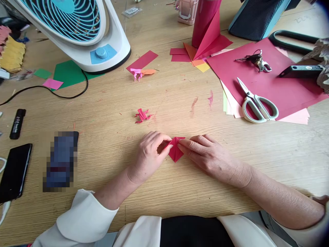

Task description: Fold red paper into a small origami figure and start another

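Observation:
A small folded red paper, pointed at its lower end and creased down the middle, lies between my hands. My left hand pinches its left edge between thumb and fingers. At its right edge, my right hand has its fingers closed on the paper. Just beyond my left hand, a small folded red paper figure rests on the table. Farther back is a pink and orange folded figure, close to a red paper strip.
A white fan stands at the back left. White-handled scissors and keys lie on red sheets at the right. A marker and two phones are on the left.

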`<move>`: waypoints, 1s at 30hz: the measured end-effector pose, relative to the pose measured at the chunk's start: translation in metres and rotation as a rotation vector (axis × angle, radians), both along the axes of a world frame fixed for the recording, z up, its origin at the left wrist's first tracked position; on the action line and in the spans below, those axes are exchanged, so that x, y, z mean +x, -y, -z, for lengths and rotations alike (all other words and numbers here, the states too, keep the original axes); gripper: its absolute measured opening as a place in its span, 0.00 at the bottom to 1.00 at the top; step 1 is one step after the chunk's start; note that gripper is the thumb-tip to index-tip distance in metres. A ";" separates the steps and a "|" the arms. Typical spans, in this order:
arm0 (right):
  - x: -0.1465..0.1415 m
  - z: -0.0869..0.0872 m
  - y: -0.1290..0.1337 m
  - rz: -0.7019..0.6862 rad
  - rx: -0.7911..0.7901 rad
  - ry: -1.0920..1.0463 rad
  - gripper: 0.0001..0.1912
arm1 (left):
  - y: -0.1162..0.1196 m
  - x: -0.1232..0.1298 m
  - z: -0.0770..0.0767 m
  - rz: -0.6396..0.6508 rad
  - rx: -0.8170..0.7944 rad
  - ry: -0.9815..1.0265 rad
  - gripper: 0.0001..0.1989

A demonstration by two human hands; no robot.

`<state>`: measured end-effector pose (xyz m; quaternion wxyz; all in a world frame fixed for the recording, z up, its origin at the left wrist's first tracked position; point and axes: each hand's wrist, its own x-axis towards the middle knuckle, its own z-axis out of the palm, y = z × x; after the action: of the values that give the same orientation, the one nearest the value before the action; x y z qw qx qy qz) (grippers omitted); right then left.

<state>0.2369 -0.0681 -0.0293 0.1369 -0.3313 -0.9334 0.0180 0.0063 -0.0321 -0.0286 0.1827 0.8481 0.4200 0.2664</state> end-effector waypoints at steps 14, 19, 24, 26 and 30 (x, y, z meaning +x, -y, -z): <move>0.002 -0.002 -0.003 -0.018 -0.021 0.009 0.18 | 0.003 0.010 0.004 -0.023 0.069 -0.047 0.02; 0.002 0.000 -0.003 -0.014 -0.035 0.013 0.18 | 0.007 0.003 0.006 0.056 0.233 -0.114 0.06; 0.002 0.000 -0.002 -0.014 -0.042 0.026 0.19 | 0.010 -0.005 0.006 0.130 0.262 -0.099 0.12; 0.002 -0.001 -0.003 -0.017 -0.042 0.018 0.20 | 0.009 -0.006 0.006 0.166 0.275 -0.095 0.12; 0.003 0.000 -0.004 -0.022 -0.042 -0.010 0.21 | 0.007 -0.008 0.006 0.243 0.303 -0.099 0.12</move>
<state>0.2399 -0.0640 -0.0288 0.1346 -0.3238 -0.9356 0.0407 -0.0016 -0.0395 -0.0342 0.0630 0.9223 0.2783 0.2606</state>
